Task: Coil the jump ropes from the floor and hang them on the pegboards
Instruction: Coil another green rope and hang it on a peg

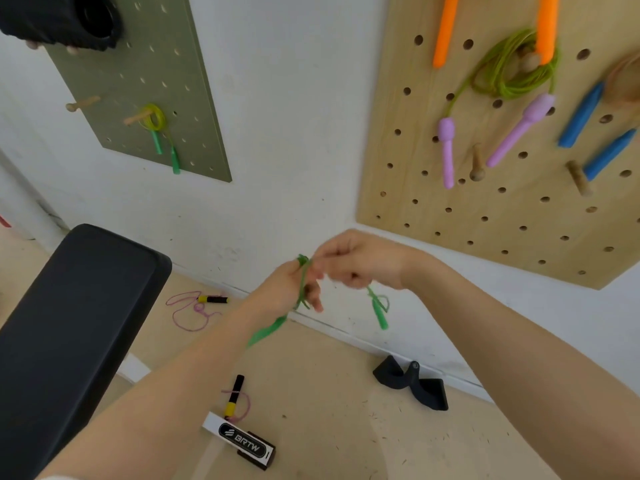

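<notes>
A green jump rope (302,285) is bundled between both hands at chest height in front of the wall. My left hand (287,289) grips the coiled cord, and one green handle (266,332) hangs below it. My right hand (360,263) pinches the cord at the top, and the other green handle (379,311) dangles under it. On the floor lies a pink rope (188,311) with black-and-yellow handles (213,300), the second handle (233,396) lying nearer to me. The wooden pegboard (502,209) at the right and the green pegboard (138,81) at the left both carry hung ropes.
A black padded bench (76,323) fills the left foreground. A black strap handle (412,382) lies by the skirting board, and a white-and-black BRTW bar (242,441) lies on the floor. Bare pegs (478,164) (82,103) stick out of both boards.
</notes>
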Demonstrator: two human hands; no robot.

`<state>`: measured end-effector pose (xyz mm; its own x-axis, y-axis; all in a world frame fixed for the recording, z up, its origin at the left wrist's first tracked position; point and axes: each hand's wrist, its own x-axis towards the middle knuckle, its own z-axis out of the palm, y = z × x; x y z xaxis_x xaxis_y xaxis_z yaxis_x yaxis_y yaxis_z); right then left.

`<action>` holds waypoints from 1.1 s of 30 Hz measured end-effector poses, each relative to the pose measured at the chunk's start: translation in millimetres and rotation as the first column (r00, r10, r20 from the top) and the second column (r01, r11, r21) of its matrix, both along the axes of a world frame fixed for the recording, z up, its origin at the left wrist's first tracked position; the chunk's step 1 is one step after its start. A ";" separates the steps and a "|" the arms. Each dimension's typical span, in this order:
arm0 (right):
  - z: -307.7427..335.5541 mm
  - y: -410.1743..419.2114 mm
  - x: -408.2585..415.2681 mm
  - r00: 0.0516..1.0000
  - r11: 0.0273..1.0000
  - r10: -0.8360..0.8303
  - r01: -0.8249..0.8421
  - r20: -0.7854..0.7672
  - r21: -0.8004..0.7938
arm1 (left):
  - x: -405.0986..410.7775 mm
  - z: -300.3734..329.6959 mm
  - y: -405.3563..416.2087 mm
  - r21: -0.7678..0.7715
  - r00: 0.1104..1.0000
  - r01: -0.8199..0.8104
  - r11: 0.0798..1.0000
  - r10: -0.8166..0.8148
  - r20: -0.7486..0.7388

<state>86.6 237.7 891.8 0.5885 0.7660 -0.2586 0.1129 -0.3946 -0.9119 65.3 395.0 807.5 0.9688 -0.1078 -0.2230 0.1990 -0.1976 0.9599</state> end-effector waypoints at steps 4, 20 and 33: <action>-10.8 -14.9 24.5 0.881 0.893 -0.444 0.420 0.165 0.160 | -25.8 31.6 -7.1 -0.541 0.951 0.219 0.812 -0.303 -0.069; -4.3 0.9 6.7 0.987 0.989 -0.049 0.069 0.154 -0.127 | 21.5 8.6 2.9 0.110 0.944 -0.331 0.937 0.326 0.060; -39.4 -6.8 25.5 0.931 0.919 -0.362 0.348 0.045 0.182 | -22.3 72.4 -21.7 -0.423 0.975 0.195 0.885 -0.221 -0.015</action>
